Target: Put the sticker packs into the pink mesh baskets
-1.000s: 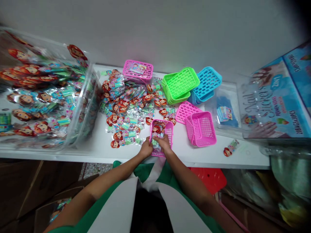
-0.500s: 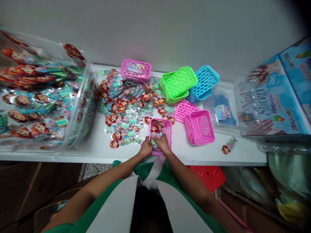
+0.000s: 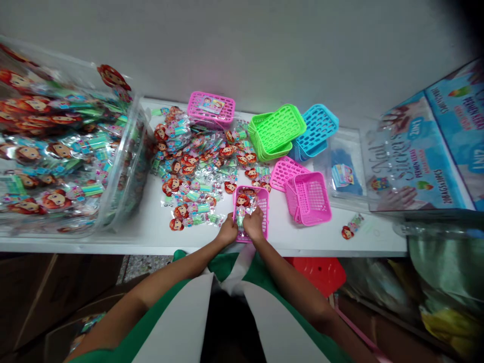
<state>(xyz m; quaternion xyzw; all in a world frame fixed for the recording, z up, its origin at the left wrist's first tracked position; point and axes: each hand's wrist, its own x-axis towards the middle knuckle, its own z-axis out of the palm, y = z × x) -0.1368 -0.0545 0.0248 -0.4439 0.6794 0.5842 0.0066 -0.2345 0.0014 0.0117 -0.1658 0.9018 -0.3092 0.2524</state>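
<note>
A small pink plastic basket (image 3: 265, 204) sits in front of me near the table's front edge. My left hand (image 3: 228, 230) is closed on its left rim. Inside the basket lie clear packets (image 3: 242, 200) with a red-haired doll print and green contents. My right hand (image 3: 254, 224) reaches in over the right part with its fingers closed on the lower part of the top packet; the fingertips are partly hidden. To the left, many similar packets (image 3: 189, 196) are strewn in a loose pile.
A clear bin (image 3: 117, 171) full of packets stands at left. Behind are a pink basket with a label (image 3: 212, 108), stacked green baskets (image 3: 280, 131) and blue baskets (image 3: 315, 131). Rightward lie more pink baskets (image 3: 313, 201), a clear tray (image 3: 355, 151), a single packet (image 3: 351, 227) and a printed box (image 3: 416, 156).
My right hand has moved slightly down in the basket, and more of the top packet shows. My left hand stays at the rim. The view has shifted slightly.
</note>
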